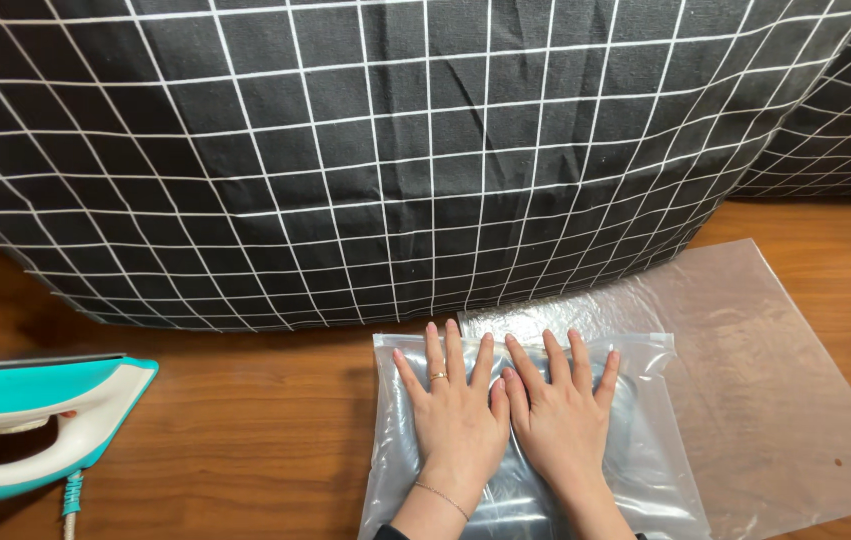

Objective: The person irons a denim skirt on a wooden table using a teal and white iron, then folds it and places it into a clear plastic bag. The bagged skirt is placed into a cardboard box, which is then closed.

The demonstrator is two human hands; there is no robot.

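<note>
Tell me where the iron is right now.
In the head view, the teal and white iron lies on the wooden table at the far left edge, well left of the left hand and below the checked black fabric.

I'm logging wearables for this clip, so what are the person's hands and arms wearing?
The left hand has a thin gold ring on the ring finger and a fine chain bracelet at the wrist. The right hand is bare of jewellery. Dark sleeve edges show at the bottom of the frame.
</note>
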